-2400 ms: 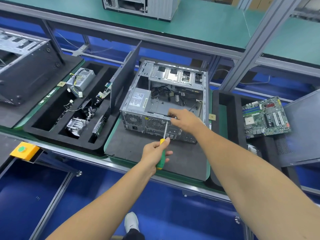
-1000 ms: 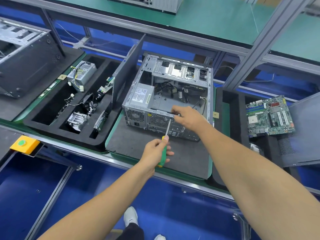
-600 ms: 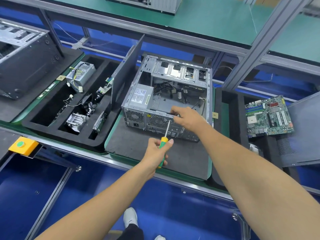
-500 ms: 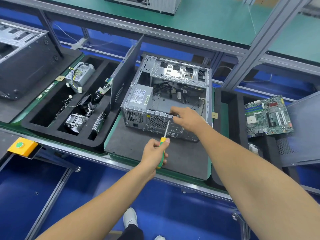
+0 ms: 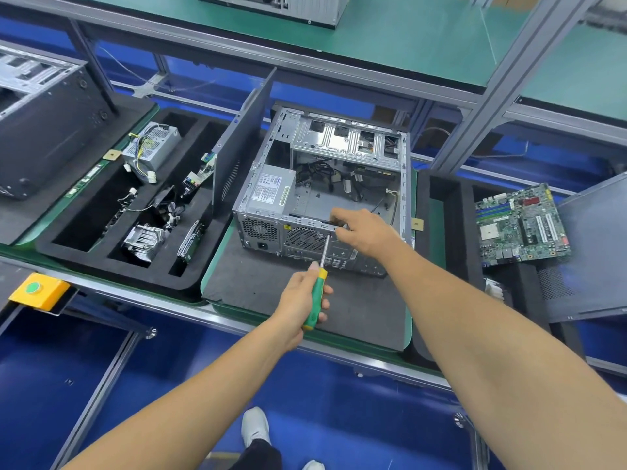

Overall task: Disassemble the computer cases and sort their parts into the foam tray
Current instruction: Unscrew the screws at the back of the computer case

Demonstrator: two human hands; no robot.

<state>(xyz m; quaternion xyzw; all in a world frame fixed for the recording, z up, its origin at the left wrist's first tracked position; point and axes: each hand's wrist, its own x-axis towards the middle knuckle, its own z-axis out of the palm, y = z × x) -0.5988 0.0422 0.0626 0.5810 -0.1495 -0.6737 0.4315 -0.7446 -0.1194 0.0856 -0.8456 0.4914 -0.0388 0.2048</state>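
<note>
While the left hand (image 5: 303, 301) curls its fingers (image 5: 324, 305) around a green-handled screwdriver (image 5: 317, 290), tip at the computer case (image 5: 322, 191) rear panel, the right hand (image 5: 364, 232) grips that panel's top edge just beyond, foam tray (image 5: 112, 266) well left.

Open grey bare-metal computer case (image 5: 339, 154): dull galvanised sheet, perforated near face. Black matt foam tray (image 5: 101, 266), left. Green/yellow glossy plastic-handled screwdriver (image 5: 314, 300), shiny steel shaft.
</note>
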